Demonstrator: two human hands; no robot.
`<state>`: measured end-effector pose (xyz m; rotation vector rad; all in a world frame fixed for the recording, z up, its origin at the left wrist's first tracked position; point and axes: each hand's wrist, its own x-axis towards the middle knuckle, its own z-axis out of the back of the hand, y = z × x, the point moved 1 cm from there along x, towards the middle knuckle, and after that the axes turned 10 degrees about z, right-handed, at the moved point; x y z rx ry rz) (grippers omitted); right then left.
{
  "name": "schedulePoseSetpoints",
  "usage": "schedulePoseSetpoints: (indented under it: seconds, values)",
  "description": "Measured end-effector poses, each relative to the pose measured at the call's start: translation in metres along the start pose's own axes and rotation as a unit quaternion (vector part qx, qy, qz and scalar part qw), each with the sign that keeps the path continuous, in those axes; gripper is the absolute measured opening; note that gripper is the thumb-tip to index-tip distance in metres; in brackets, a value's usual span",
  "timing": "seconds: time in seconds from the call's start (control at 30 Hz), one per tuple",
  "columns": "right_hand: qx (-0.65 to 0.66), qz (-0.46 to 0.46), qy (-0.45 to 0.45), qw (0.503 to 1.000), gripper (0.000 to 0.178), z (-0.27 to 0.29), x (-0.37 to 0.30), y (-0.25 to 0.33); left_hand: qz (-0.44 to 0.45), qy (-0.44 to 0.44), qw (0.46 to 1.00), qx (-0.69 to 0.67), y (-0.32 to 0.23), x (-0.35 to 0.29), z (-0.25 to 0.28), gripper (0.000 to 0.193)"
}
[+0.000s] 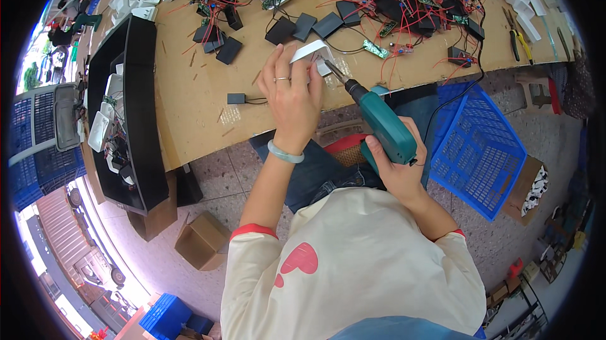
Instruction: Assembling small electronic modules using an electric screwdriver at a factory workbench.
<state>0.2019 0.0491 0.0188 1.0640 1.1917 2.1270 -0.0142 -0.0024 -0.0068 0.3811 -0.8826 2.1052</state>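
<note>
My left hand (291, 90) holds a small white plastic housing (309, 50) near the table's front edge, its fingers bent over the piece's near side. In my right hand (401, 162) is a teal electric screwdriver (382, 120), gripped by its handle. The tool slants up to the left, and its metal tip reaches the housing's open right side; whether it touches a screw is too small to tell. Beside my left hand lies a small black box-shaped part (236, 98), its thin wire running towards the housing. The housing's inside is mostly hidden.
Black boxes, green circuit boards (376, 49) and red wires heap along the table's (196, 119) back. A long black bin (140, 113) stands left. Pliers (523, 44) lie right, near white housings. Below are a blue crate (478, 144) and a cardboard box (202, 241).
</note>
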Motion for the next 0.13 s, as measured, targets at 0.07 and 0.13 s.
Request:
schedulePoseSetpoints:
  seconds: [0.07,0.13]
  values:
    - [0.002,0.002,0.001,1.0,0.024,-0.0002,0.0002,0.0,-0.001,0.004,1.0,-0.004,0.0011,-0.0007,-0.0002,0.014]
    - [-0.003,-0.009,0.003,1.0,0.025,-0.0015,0.0017,0.0004,-0.003,0.008,1.0,0.008,0.0018,-0.0008,-0.0012,0.016]
